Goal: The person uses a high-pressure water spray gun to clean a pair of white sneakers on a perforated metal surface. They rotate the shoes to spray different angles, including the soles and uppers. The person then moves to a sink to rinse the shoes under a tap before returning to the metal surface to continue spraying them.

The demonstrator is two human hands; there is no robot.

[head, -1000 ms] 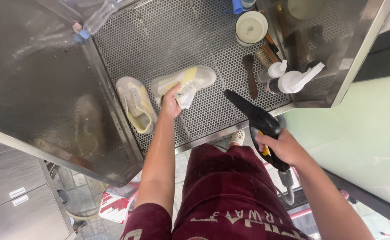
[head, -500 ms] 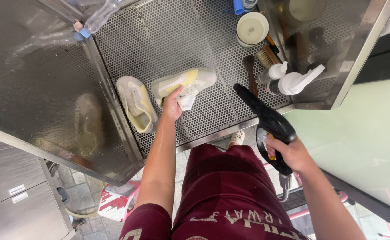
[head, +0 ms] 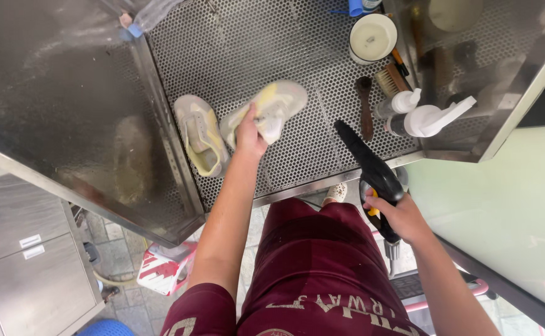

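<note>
a person in dark red shorts stands at a perforated steel wash bench (head: 272, 37), seen from above; the left hand (head: 249, 134) is closed around a pale yellow-and-white shoe (head: 266, 109), gripping it near its middle so that the toe points up and away from the fingers, the shoe tilted over the mesh rather than lying flat; just beside that grip, on its outer side, the second shoe (head: 199, 134) of the pair lies opening-up on the mesh, close to the bench's steel side wall (head: 67, 112); the right hand (head: 400, 218) is wrapped tight around the handle of a black spray gun (head: 372, 171), held off the front edge of the bench, its nozzle angled up towards the held shoe but well apart from it; beyond the gun's tip a dark-handled brush (head: 364, 102) lies on the mesh; further out from the right hand stand a white pump bottle (head: 431, 118) and a smaller white spray bottle (head: 403, 101), with a wooden scrubbing brush (head: 389, 79) behind them and a round white tub (head: 372, 37) at the far side; below the bench, beside the left arm, a red-and-white packet (head: 163, 269) sits on the tiled floor.
</note>
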